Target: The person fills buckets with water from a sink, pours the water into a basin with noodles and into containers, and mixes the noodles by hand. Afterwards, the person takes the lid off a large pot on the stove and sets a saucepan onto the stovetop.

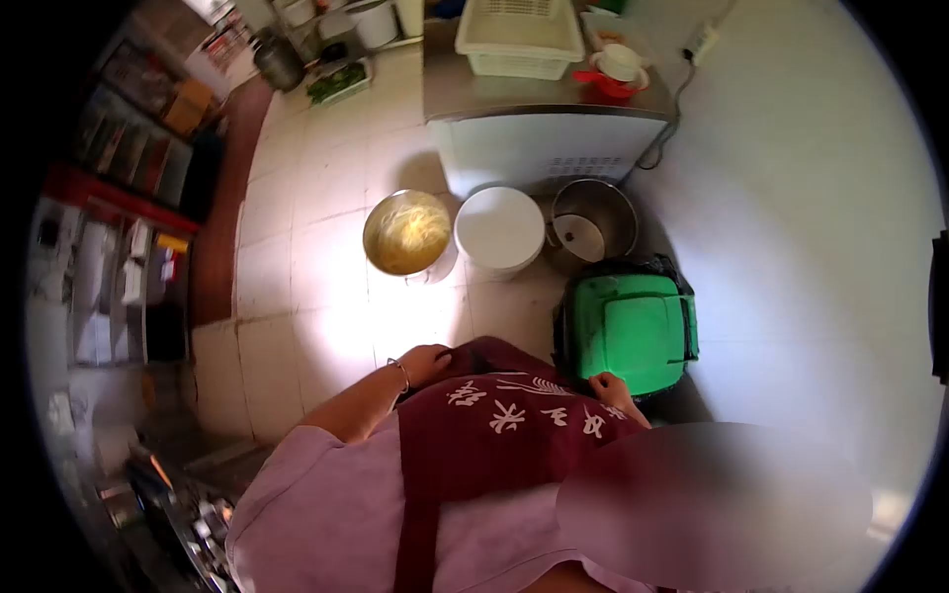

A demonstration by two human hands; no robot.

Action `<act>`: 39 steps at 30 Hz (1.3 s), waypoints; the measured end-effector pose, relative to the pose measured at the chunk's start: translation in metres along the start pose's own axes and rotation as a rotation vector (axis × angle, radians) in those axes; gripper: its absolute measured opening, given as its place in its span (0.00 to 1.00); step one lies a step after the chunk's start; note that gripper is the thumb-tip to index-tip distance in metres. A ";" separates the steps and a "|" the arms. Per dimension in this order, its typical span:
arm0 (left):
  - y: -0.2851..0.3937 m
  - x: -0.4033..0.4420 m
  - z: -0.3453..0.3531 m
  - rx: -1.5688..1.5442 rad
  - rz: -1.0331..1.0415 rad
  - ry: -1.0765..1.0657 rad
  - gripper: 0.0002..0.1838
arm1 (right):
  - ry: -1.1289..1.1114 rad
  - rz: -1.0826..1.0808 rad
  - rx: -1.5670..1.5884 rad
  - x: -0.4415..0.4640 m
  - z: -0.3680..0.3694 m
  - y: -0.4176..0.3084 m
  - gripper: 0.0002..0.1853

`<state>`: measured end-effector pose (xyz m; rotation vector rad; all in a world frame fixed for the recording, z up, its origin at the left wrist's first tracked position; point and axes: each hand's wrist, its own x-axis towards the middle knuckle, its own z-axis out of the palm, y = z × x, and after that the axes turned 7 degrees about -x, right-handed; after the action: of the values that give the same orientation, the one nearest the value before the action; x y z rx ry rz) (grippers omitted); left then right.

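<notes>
A dark red apron with white lettering covers the front of my body. My left hand, with a bracelet at the wrist, is closed on the apron's left edge. On the other side my right hand is closed at the apron's right edge, beside the green bin; its fingertips are partly hidden. Between the hands the cloth is held out in front of me. On the floor ahead stands a metal pot with pale yellow strands in liquid.
A white lidded bucket and a deep steel pot stand beside the metal pot. Behind them is a counter with a cream basket and a red strainer. A wall runs along the right. Leafy greens lie in a tray farther back.
</notes>
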<state>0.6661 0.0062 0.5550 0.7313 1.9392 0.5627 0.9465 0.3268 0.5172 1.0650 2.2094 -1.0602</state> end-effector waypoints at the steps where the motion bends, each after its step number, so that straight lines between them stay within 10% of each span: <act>1: -0.003 -0.008 0.004 -0.023 -0.042 0.033 0.21 | -0.030 -0.018 -0.020 0.011 0.003 0.012 0.19; 11: -0.070 -0.090 0.061 -0.341 -0.351 0.172 0.27 | -0.310 -0.244 -0.461 0.148 0.042 0.095 0.21; 24: -0.197 -0.125 0.087 -0.801 -0.361 0.401 0.31 | -0.007 -0.673 -0.689 0.223 0.030 -0.163 0.18; 39: -0.211 -0.070 -0.002 -0.748 -0.750 0.596 0.23 | -0.524 -0.786 -0.937 0.396 0.137 -0.411 0.16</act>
<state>0.6356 -0.1930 0.4617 -0.6876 2.0919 0.9912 0.3930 0.2281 0.3505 -0.4619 2.2326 -0.3362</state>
